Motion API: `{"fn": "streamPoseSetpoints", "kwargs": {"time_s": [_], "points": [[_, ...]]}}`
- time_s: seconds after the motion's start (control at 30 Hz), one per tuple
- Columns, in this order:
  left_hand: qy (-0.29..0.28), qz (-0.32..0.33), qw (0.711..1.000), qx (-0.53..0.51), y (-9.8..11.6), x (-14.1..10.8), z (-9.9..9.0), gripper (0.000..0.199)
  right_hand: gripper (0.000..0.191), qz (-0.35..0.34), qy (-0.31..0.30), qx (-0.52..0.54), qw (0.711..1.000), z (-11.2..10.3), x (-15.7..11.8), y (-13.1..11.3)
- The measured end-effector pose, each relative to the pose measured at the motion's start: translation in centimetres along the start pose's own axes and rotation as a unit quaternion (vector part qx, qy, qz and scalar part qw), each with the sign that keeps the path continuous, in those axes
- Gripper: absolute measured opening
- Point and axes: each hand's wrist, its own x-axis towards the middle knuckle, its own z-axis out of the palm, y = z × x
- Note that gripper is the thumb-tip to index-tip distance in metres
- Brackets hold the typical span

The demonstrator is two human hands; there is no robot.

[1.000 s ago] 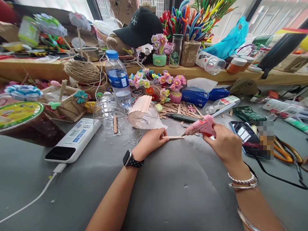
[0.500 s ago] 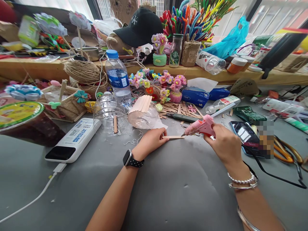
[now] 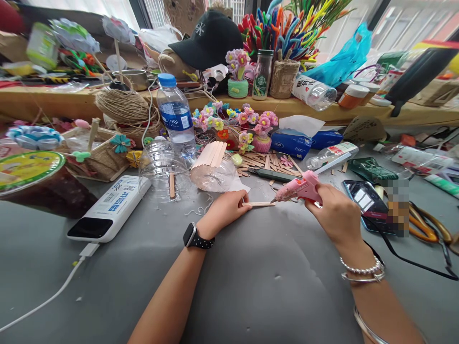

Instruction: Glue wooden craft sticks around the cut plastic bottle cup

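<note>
My left hand (image 3: 229, 208) pinches the left end of a flat wooden craft stick (image 3: 259, 204) just above the grey table. In my right hand (image 3: 335, 212) is a pink hot glue gun (image 3: 299, 188), its nozzle close to the stick's right end; whether the tip touches the wood I cannot tell. Behind my left hand lies a clear cut plastic bottle piece (image 3: 215, 177) with a row of craft sticks (image 3: 211, 155) along its top. Beside it stands a ribbed clear plastic piece (image 3: 163, 167) with one short stick on it.
A pile of loose craft sticks (image 3: 267, 162) and a dark green cutter (image 3: 272, 175) lie behind the glue gun. To the left are a white power bank (image 3: 111, 208) and a sealed drink cup (image 3: 43, 184). At right lie a phone (image 3: 369, 203) and orange-handled scissors (image 3: 425, 224).
Almost nothing differs. My right hand and the glue gun have shifted very slightly; my left hand holds the stick in the same spot.
</note>
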Motion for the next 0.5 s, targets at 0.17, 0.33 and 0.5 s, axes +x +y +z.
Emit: {"fn": "streamPoseSetpoints", "kwargs": {"time_s": [0.17, 0.33, 0.5], "points": [[-0.001, -0.003, 1.0, 0.004, 0.12, -0.08, -0.09, 0.013, 0.019, 0.003, 0.003, 0.004, 1.0, -0.02, -0.04, 0.02], [0.003, 0.006, 1.0, 0.0, 0.0, -0.09, -0.05, 0.014, 0.024, 0.024, -0.028, 0.022, 0.999, -0.23, -0.12, 0.02], [0.007, 0.013, 1.0, 0.006, -0.08, -0.06, 0.02, 0.013, 0.038, 0.025, -0.048, 0.035, 0.998, -0.46, -0.15, 0.02]]}}
